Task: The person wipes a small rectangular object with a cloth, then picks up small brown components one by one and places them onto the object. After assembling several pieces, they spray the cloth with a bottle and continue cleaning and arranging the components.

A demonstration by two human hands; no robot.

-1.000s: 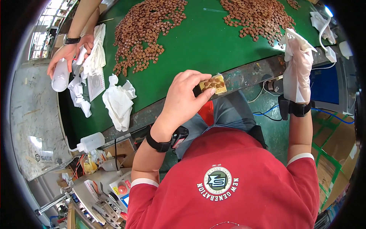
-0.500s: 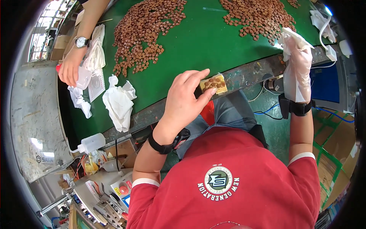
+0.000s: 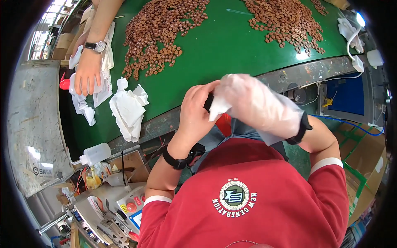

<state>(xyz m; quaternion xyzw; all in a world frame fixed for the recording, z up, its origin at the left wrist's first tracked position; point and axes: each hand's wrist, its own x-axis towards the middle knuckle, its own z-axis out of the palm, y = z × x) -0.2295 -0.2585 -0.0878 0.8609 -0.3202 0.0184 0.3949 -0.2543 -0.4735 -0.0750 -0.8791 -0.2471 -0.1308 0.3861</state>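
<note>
My left hand (image 3: pixel 195 112) is curled at the table's near edge, its thumb and fingers closed round a small block that is now almost wholly hidden. Half a second ago that block showed as yellow with small brown pieces on top. Over it lies my right hand (image 3: pixel 256 101), covered in a clear plastic glove and closed on a white cloth (image 3: pixel 219 108). The cloth hangs right beside my left fingers and hides the block's top. Whether cloth and pieces touch, I cannot tell.
Two heaps of small brown pieces (image 3: pixel 155 37) (image 3: pixel 285 25) lie on the green tabletop (image 3: pixel 219 45). Crumpled white cloth (image 3: pixel 128 109) is at the left. Another person's hand (image 3: pixel 88 72) rests on a red-topped bottle (image 3: pixel 68 84). A squeeze bottle (image 3: pixel 96 154) lies by the left edge.
My right hand has swung from the far right to the left, over the block at my left hand. The other person's hand has moved slightly right and is now spread over the bottle.
</note>
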